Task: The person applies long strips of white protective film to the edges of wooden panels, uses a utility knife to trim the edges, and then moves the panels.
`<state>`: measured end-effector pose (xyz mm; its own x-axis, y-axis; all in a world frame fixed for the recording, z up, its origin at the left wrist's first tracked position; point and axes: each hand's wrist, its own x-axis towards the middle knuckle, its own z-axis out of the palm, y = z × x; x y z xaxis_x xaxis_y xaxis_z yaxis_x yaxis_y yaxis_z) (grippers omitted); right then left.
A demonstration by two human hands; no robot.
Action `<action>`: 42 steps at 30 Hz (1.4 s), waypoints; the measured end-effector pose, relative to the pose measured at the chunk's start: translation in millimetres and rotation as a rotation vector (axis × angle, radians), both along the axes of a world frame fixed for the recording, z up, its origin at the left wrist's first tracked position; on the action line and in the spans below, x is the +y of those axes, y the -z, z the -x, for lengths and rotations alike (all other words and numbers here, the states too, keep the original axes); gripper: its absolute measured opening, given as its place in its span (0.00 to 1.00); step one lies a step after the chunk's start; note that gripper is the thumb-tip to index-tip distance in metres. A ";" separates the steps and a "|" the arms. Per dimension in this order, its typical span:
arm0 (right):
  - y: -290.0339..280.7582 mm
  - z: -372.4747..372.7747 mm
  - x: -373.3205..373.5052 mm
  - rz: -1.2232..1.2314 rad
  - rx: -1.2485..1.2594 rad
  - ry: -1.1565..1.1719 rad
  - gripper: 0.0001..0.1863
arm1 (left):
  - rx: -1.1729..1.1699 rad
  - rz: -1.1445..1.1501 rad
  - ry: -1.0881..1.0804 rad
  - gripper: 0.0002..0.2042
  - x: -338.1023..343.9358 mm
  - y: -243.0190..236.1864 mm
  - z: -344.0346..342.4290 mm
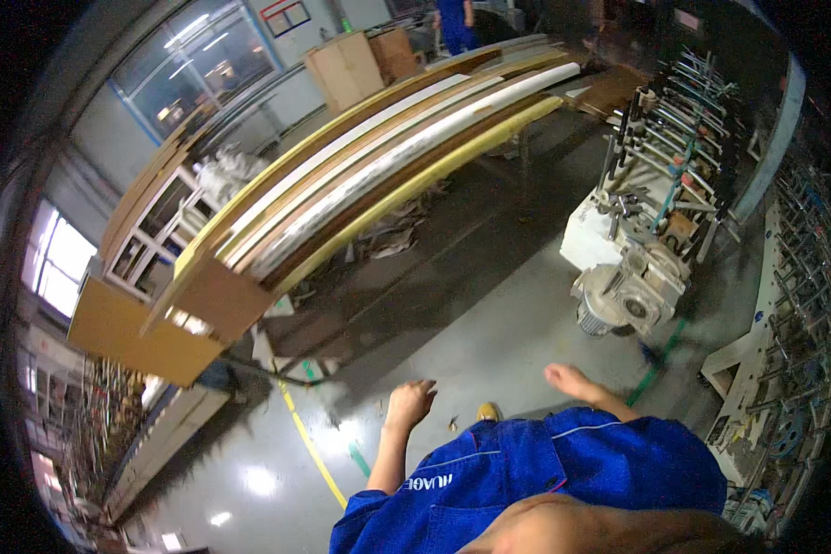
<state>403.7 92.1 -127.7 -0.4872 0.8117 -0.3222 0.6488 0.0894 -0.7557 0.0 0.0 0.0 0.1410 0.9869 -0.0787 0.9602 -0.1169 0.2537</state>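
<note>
My left hand (411,403) hangs above the grey floor with its fingers curled; whether anything is inside them is hidden. My right hand (565,379) is held out to the right of it, fingers loosely bent and apart, with nothing visible in it. Neither hand touches the things around. The nearest is a cream machine with a ribbed motor (623,295), beyond my right hand, carrying many steel rods and rollers (679,166). Ahead lie long white, yellow and wood-coloured boards (379,162), stacked lengthwise, with brown panels (138,328) at their left end.
A long dark low surface (452,240) runs beneath the boards. Machinery with rods lines the right (776,351) and left (157,443) sides. A yellow floor line (309,439) runs left of me. A person in blue (454,23) stands at the back near wooden panels (342,69).
</note>
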 end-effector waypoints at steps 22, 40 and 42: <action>-53.6 2.6 709.2 -0.240 0.052 0.058 0.11 | 0.024 -0.518 -0.075 0.35 766.4 -32.3 7.4; -108.1 -192.8 1175.4 -0.735 -0.309 0.529 0.19 | 0.396 -0.154 -0.131 0.28 919.5 -11.9 -35.7; -107.8 -226.6 1239.0 -0.708 -0.346 0.541 0.20 | 0.510 -0.149 -0.179 0.29 913.9 -13.8 -44.0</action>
